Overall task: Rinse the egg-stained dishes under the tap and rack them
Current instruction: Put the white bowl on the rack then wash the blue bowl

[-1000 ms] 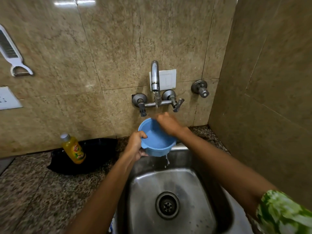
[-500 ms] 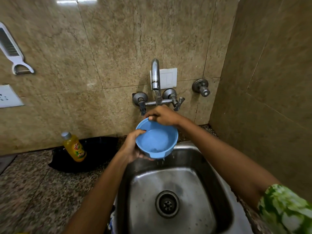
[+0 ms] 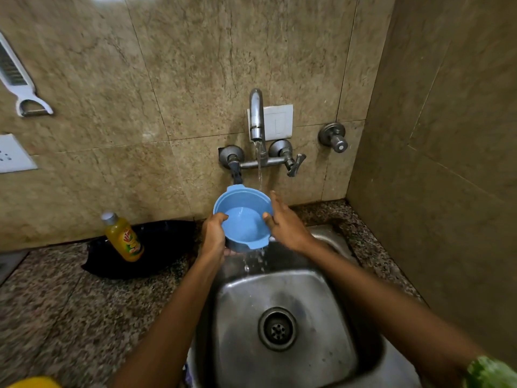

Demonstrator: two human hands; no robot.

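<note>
Head view: hands [image 3: 214, 233] tilt blue bowl [image 3: 242, 219] under tap [image 3: 257, 116].

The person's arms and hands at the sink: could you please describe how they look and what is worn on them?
Both forearms are bare to the wrists. The left hand and right hand show no gloves, rings or watch. Only the right arm shows clothing: the edge of a green and white patterned sleeve at the frame's bottom corner.

Head camera, close, looking down at sink [image 3: 282, 287].
</note>
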